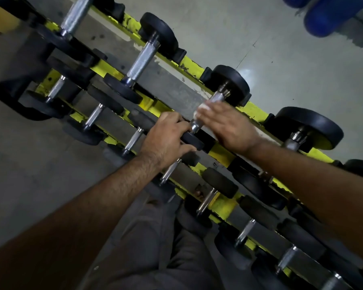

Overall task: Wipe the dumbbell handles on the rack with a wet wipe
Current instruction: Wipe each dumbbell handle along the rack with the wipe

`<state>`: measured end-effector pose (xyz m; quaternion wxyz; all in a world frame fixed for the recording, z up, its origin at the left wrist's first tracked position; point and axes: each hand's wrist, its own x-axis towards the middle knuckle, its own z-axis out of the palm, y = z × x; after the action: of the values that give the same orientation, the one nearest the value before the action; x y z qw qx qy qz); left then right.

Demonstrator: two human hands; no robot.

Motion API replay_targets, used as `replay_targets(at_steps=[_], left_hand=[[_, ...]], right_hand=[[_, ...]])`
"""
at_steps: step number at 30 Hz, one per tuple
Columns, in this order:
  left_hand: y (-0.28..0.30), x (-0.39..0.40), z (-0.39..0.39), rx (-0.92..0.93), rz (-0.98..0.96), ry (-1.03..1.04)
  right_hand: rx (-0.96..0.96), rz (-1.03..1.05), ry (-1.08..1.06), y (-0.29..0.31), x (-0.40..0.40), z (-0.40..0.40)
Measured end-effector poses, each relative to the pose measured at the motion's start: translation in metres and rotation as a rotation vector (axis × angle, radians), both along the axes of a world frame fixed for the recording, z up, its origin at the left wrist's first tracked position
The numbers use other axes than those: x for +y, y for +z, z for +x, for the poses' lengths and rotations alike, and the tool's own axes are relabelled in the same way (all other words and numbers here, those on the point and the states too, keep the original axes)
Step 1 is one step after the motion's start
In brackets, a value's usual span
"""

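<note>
The yellow rack (253, 108) is running from eleven o'clock to four o'clock, cradling the centre dumbbell (228, 80). The left hand (166, 139) is gripping its near head, likely steadying it, while the right hand (226, 126) is wrapping the wet wipe (203, 106) around the handle (216, 98).

The dumbbell handles (142, 59) are bright metal, cross-hatched and rough in the middle, smooth and shiny at the collars. Their end weights (231, 80) look like matt black rubber. The rack (254, 108) is yellow-painted metal, chipped and scuffed. The wet wipe (204, 107) is pale, soft cloth. The floor (281, 49) is smooth grey concrete.
</note>
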<state>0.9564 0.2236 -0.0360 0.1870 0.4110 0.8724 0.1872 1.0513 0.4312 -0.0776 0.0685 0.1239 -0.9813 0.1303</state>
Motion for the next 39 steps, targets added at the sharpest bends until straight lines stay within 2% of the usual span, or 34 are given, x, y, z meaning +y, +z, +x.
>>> replay_targets(at_steps=[3, 7, 8, 12, 13, 16, 17, 21, 23, 25, 26, 30, 31, 35, 39], left_hand=[[-0.001, -0.003, -0.001, -0.009, 0.029, 0.001], [0.001, -0.005, -0.002, -0.036, 0.039, -0.003], [0.001, -0.005, -0.003, -0.048, 0.045, 0.002], [0.003, -0.005, -0.005, -0.091, 0.052, 0.022], [0.003, -0.005, -0.005, -0.095, 0.045, 0.021], [0.002, -0.004, -0.005, -0.094, 0.041, 0.020], [0.001, -0.004, -0.005, -0.096, 0.043, 0.021], [-0.002, -0.004, -0.003, -0.093, 0.055, 0.025], [-0.003, -0.004, -0.001, -0.073, 0.067, 0.020], [-0.003, -0.004, 0.001, -0.062, 0.068, 0.010], [-0.004, -0.005, 0.001, -0.068, 0.072, 0.005], [-0.004, -0.012, -0.003, -0.167, 0.165, 0.049], [-0.005, -0.014, -0.004, -0.188, 0.183, 0.077], [-0.005, -0.016, -0.004, -0.267, 0.177, 0.178], [-0.003, -0.014, -0.012, -0.387, 0.199, 0.246]], right_hand=[[0.023, 0.003, -0.230, 0.002, 0.003, 0.000], [-0.103, 0.013, 0.036, -0.003, -0.022, 0.014], [-0.096, 0.031, 0.040, -0.002, -0.015, 0.010], [-0.023, 0.005, -0.267, 0.001, -0.001, 0.002], [-0.018, -0.007, -0.231, -0.004, -0.010, 0.006], [-0.108, 0.026, 0.079, -0.010, -0.018, 0.015], [-0.106, 0.056, 0.099, -0.009, -0.008, 0.011], [-0.036, 0.036, -0.252, -0.001, 0.010, 0.001], [-0.028, 0.011, -0.172, -0.008, -0.016, 0.009], [-0.120, 0.017, 0.024, -0.008, -0.027, 0.013], [-0.149, 0.033, 0.047, -0.005, -0.021, 0.010], [-0.149, 0.090, -0.274, 0.009, -0.005, 0.002], [-0.152, 0.102, -0.295, 0.008, -0.015, 0.006], [-0.274, 0.149, -0.071, 0.012, -0.031, 0.015], [-0.263, 0.179, -0.377, 0.030, -0.013, -0.002]])
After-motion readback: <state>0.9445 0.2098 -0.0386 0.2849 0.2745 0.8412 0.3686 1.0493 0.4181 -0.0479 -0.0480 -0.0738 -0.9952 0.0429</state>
